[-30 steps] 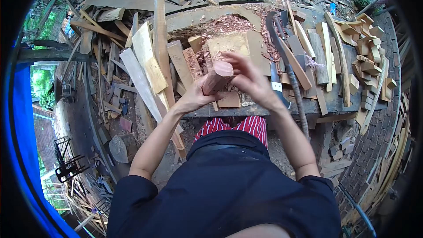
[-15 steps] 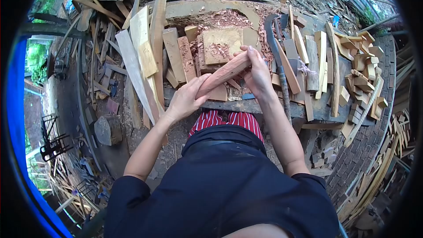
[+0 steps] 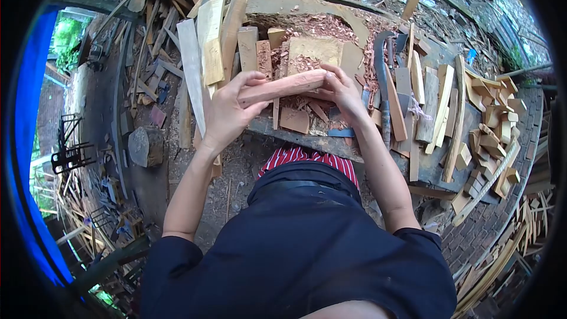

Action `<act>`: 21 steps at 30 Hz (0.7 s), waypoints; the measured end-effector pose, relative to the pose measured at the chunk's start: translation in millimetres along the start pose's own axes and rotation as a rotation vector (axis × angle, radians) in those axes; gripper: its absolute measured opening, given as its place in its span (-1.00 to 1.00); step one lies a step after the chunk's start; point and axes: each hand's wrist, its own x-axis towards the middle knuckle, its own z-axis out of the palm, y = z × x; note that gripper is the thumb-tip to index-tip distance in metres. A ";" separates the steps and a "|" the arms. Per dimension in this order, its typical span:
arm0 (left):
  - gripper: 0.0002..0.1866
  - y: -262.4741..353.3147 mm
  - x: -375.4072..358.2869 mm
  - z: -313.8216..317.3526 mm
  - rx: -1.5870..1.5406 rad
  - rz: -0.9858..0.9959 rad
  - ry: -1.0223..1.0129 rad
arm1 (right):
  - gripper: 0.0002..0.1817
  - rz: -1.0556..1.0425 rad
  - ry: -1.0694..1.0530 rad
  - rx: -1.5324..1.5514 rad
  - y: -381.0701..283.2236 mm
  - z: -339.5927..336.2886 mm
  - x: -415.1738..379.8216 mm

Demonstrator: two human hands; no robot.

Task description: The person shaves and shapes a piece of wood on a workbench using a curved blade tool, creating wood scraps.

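Observation:
A carved reddish wooden piece [image 3: 282, 87] is held nearly level above the front of the workbench, one end in each hand. My left hand [image 3: 233, 109] has its thumb and fingers around the left end. At the right end, my right hand [image 3: 344, 94] pinches the tip between thumb and fingers. Behind the piece sits a square wooden block [image 3: 313, 50] strewn with reddish chips. A long curved blade [image 3: 380, 62] with a wrapped handle lies to the right of my right hand.
Long planks [image 3: 211, 38] stand at the left of the bench. Wooden strips and a heap of small cut blocks [image 3: 490, 124] lie on the right. A log stump [image 3: 146, 146] is on the ground at lower left.
The wooden piece has turned from a steep slant to nearly level. My left hand has moved up and left with its grip loosened, and the whole view has shifted slightly.

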 end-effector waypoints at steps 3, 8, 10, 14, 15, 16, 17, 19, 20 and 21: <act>-0.59 2.5 16.8 3.1 0.134 0.095 0.033 | -0.64 -0.038 0.064 -0.308 5.3 -10.3 6.5; -0.60 -2.9 57.7 9.1 -0.021 0.090 0.034 | -0.60 -0.240 0.096 -0.684 24.0 -36.7 14.1; -0.60 -13.3 72.6 15.1 -0.103 0.039 0.021 | -0.59 -0.362 0.104 -0.848 21.3 -29.5 10.6; -0.57 -28.3 95.1 36.0 -0.337 0.009 -0.018 | -0.61 -0.414 0.103 -0.851 23.7 -25.3 14.8; -0.61 -30.9 99.4 45.0 -0.406 -0.014 -0.001 | -0.61 -0.418 0.112 -0.841 23.0 -26.9 14.2; -0.64 -35.1 103.3 54.0 -0.477 -0.039 0.018 | -0.62 -0.413 0.124 -0.853 22.1 -28.8 12.9; -0.71 -39.7 107.7 61.9 -0.629 -0.055 0.050 | -0.64 -0.406 0.135 -0.867 21.3 -30.9 11.1; -0.72 -38.0 112.4 69.3 -0.761 -0.050 0.039 | -0.65 -0.400 0.162 -0.825 19.6 -39.2 5.8; -0.73 -37.5 114.6 71.7 -0.898 -0.044 0.033 | -0.67 -0.394 0.185 -0.789 18.2 -44.5 3.5; -0.74 -34.5 114.9 72.9 -0.870 -0.016 0.001 | -0.69 -0.394 0.231 -0.812 16.8 -50.8 1.4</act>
